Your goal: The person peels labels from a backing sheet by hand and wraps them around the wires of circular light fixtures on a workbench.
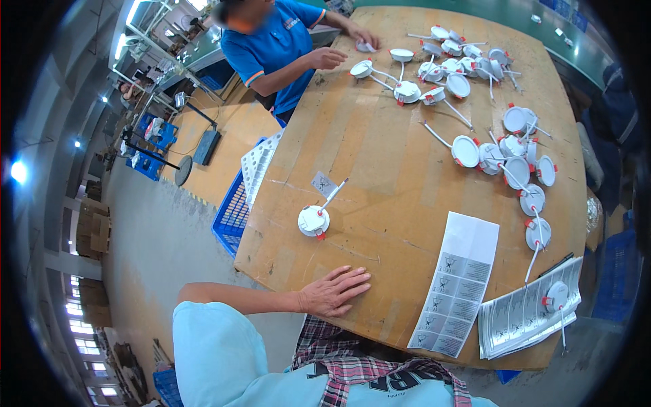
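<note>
My left hand (334, 292) lies flat on the near left part of the cardboard-covered table (380, 197), fingers stretched out and holding nothing. Just beyond it a round white downlight (314, 222) rests on the table, its short white cable pointing away, with a silver label (324, 184) attached near the cable's end. To the right of my hand lies a strip of silver labels (454, 285) on white backing. A stack of label sheets (505, 332) is at the near right corner, with another downlight (557, 296) on top. My right hand is out of sight.
Many downlights (465, 150) with cables and red clips spread along the right and far side. Across the table, a person in a blue shirt (285, 51) handles a downlight (366, 47). A black pen (556, 264) lies near the labels. A blue crate (230, 211) stands beside the left edge.
</note>
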The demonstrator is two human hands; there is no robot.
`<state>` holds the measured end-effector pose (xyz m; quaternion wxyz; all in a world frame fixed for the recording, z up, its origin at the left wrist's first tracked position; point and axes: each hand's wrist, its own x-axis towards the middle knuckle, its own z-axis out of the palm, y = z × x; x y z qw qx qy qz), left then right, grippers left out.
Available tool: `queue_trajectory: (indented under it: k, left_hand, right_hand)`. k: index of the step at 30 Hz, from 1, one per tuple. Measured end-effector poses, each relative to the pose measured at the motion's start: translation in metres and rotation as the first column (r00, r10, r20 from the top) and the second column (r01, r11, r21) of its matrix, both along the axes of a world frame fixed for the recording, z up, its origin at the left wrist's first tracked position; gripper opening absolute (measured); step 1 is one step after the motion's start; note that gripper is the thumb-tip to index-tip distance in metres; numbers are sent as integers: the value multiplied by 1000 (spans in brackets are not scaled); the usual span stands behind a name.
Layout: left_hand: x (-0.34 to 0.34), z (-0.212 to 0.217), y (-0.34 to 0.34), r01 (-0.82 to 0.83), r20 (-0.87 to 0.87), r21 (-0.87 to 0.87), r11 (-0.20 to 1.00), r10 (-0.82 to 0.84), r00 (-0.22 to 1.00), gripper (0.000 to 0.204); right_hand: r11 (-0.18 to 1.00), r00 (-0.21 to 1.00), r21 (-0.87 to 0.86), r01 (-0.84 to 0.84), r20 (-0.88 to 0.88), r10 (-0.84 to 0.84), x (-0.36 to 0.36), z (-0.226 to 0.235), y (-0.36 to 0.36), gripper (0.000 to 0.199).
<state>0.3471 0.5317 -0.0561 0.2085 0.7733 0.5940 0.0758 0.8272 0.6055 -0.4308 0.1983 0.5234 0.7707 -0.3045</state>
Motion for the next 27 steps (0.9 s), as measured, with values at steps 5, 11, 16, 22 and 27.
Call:
queue_trajectory:
  k: [5,11,16,22,27]
  left_hand:
    - [3,-1,-9,-6,-24,64,998,8,1000,70]
    - [5,-6,-10,-25,4,199,980,25,1000,61]
    - [8,-10,-16,-15,-28,279,960,24,999,58]
    - [9,-16,-18,-12,-13,314,949,17,1000,54]
    - [7,-15,-20,-11,-1,341,940,12,1000,52]
  right_hand:
    - [999,993,44,-17,-118,22,0,-9,2,26]
    - [997,969,56,-48,-240,60,3,-9,-37,25]
    - [992,943,91,-92,-312,116,22,-1,-39,24]
    - [980,905,100,-173,-375,199,14,42,-21,24]
    - [992,647,-97,86,-751,-129,-25,108,-9,26]
